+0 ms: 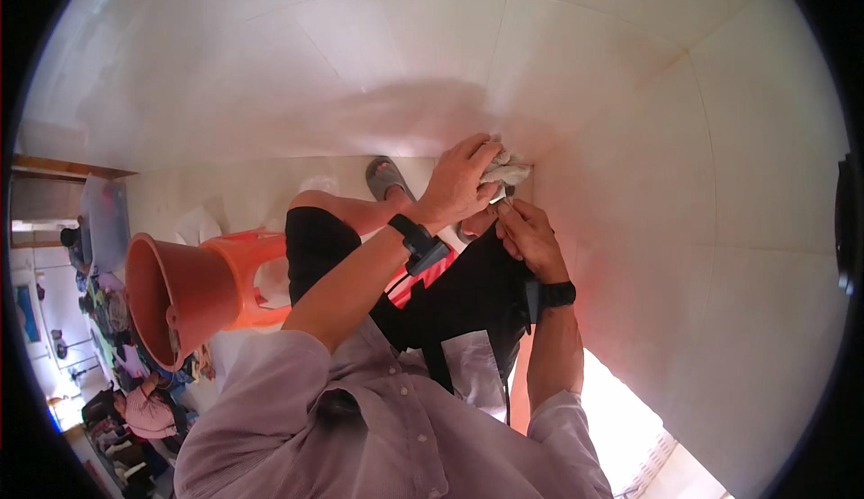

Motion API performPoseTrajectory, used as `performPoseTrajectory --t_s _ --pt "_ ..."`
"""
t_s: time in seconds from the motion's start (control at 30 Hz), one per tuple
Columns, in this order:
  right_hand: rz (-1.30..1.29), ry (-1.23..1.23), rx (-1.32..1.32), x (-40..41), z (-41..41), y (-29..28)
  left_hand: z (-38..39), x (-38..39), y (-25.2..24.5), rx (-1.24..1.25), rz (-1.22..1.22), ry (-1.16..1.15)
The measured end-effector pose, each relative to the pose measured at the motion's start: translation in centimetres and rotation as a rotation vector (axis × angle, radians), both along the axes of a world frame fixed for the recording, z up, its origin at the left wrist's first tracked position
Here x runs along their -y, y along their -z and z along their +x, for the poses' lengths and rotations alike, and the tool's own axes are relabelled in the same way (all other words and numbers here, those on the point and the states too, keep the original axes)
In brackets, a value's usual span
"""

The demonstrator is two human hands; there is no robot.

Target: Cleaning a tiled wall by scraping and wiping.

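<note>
My left hand (459, 182) grips a crumpled light-grey cloth (506, 167), close to the corner where two pale wall panels meet. Just below it, my right hand (530, 232) pinches a small thin tool with a dark tip (509, 191); it looks like a small brush, though my fingers cover most of it. The tip is right beside the cloth; whether they touch I cannot tell. Black straps with small dark devices sit on both wrists. Beneath my hands are my bent knees in black shorts (324, 232) and a foot in a grey sandal (386, 178).
To my left an orange-red bucket (209, 290) stands on an orange plastic stool (260, 249). Farther left are a translucent plastic bin (106, 222), heaped clothes (115, 323) and a person in a pink top (147, 412). Glossy pale wall panels (641, 182) rise ahead and to the right.
</note>
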State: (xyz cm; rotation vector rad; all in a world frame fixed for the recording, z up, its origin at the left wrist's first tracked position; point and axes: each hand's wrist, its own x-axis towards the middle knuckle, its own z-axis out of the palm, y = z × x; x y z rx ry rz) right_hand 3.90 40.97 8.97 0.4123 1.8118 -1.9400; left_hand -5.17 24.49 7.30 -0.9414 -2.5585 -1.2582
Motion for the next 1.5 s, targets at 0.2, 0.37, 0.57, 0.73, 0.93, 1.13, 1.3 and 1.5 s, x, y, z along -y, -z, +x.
performPoseTrajectory --t_s 0.2,0.37,0.57,0.73,0.93,1.13,1.3,1.5 --pt "-0.065 -0.074 0.021 -0.5 -0.3 0.2 -2.6 2.2 -1.2 0.565 0.115 0.094" --pt "-0.083 -0.058 -0.048 -0.6 0.1 0.9 -1.8 4.5 -0.9 0.899 0.374 0.083" --pt "0.078 -0.114 -0.060 0.6 -0.3 0.9 -0.9 8.0 2.5 1.232 0.826 0.072" --pt "0.019 -0.056 -0.069 0.6 0.0 1.1 -2.2 9.7 2.1 1.289 0.941 0.035" --pt "-0.239 0.201 -0.028 -0.6 0.6 1.5 -2.2 10.4 0.5 1.137 0.788 -0.146" --pt "-0.282 0.270 -0.044 -0.6 0.4 1.6 -5.4 7.2 -7.4 0.886 0.817 -0.129" --pt "-0.231 0.284 -0.042 -0.8 0.4 1.8 -7.6 3.4 -14.5 0.423 0.586 -0.093" --pt "-0.280 0.312 -0.006 -0.7 0.6 1.3 -10.8 1.4 -17.2 -0.547 0.320 -0.192"
